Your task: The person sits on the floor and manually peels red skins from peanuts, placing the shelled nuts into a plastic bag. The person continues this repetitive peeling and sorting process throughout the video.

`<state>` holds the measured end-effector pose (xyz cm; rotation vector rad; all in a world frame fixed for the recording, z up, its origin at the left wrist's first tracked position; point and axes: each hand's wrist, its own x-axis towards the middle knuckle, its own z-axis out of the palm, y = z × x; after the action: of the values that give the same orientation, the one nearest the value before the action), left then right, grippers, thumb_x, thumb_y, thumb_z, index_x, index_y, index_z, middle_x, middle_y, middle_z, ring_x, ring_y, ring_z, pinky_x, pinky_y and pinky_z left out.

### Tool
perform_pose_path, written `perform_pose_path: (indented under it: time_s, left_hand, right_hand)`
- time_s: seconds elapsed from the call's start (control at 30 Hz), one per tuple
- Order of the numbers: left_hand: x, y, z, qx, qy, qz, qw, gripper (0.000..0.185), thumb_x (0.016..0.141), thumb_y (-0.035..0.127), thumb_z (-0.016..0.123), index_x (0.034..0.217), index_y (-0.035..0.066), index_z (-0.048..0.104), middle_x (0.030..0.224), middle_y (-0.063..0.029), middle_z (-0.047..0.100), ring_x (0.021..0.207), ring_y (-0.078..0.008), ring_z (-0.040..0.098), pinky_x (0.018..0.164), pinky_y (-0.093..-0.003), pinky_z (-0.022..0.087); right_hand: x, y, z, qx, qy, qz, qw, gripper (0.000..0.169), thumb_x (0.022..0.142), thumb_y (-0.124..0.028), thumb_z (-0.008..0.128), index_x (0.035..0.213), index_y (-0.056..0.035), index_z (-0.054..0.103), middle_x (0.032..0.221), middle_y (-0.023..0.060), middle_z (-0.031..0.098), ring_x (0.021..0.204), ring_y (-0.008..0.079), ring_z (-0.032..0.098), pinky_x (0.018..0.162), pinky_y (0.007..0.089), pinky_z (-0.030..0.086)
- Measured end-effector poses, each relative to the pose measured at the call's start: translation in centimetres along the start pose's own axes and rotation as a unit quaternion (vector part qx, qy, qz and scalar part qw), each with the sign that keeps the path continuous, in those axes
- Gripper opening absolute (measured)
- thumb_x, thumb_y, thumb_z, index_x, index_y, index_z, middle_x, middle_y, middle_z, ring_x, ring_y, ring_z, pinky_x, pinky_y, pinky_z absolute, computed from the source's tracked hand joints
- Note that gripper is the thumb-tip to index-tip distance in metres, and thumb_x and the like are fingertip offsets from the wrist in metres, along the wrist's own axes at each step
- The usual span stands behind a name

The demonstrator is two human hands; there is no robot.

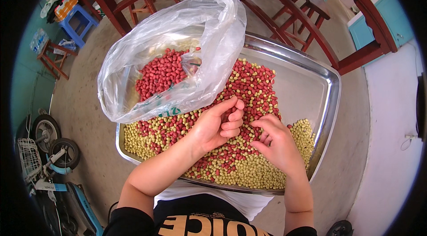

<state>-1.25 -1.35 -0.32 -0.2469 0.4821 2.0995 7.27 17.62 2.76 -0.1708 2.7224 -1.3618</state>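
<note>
A metal tray (300, 86) holds red-skinned peanuts (257, 79) mixed with pale yellow soybeans (260, 172). My left hand (220, 124) is cupped above the middle of the mix, its fingers curled around some red peanuts that show in the hollow. To its right, my right hand (275, 137) hangs low over the tray with thumb and forefinger apart; nothing shows between them. On the tray's far left part stands a clear plastic bag (220, 35), its mouth wide open. Inside it lies a heap of red peanuts (161, 74).
A dark red wooden frame (293, 5) runs along the tray's far side. Wooden stools (315, 2) and a blue plastic stool (78, 22) stand beyond. At left is a scooter-like vehicle (83, 206) with a wire basket (30, 156). A white wall (390, 129) rises at right.
</note>
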Motion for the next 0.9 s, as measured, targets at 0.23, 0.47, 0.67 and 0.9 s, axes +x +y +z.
perform_pose_path:
  time_s: [0.23,0.47,0.67,0.9]
  left_hand:
    - [0.0,0.01,0.0,0.009,0.002,0.01,1.0,0.022,0.106,0.028,0.043,0.096,0.01,0.053,0.07,0.0048,0.037,0.053,-0.0049,0.029,0.042,-0.0196,0.023]
    - [0.06,-0.01,-0.34,0.015,-0.005,0.015,1.0,0.023,0.106,0.029,0.044,0.098,0.008,0.052,0.07,0.0041,0.039,0.055,-0.0056,0.031,0.045,-0.021,0.023]
    - [0.09,-0.01,-0.32,0.014,-0.006,0.013,1.0,0.023,0.106,0.028,0.045,0.098,0.008,0.053,0.07,0.004,0.039,0.055,-0.0057,0.031,0.045,-0.0211,0.023]
    - [0.07,-0.06,0.01,0.017,0.008,0.013,1.0,0.022,0.106,0.027,0.044,0.095,0.01,0.053,0.069,0.0049,0.037,0.053,-0.0047,0.03,0.043,-0.0195,0.023]
  right_hand:
    - [0.27,0.67,0.1,-0.013,-0.013,0.002,1.0,0.032,0.075,0.003,0.075,0.103,-0.0002,0.06,0.097,0.0113,0.055,0.065,0.0209,0.063,0.062,0.035,0.052]
    - [0.24,0.2,0.15,-0.019,-0.016,0.014,1.0,0.03,0.075,0.004,0.075,0.101,0.0,0.06,0.097,0.0117,0.055,0.067,0.0225,0.064,0.063,0.0346,0.053]
    - [0.3,0.58,0.15,-0.003,-0.012,0.011,1.0,0.027,0.076,0.004,0.075,0.097,0.0005,0.059,0.094,0.0118,0.056,0.069,0.0248,0.065,0.064,0.0348,0.054]
    - [0.44,0.66,0.47,-0.003,-0.002,0.01,1.0,0.022,0.076,0.006,0.073,0.089,0.0009,0.057,0.086,0.0111,0.057,0.071,0.0247,0.065,0.063,0.0343,0.053]
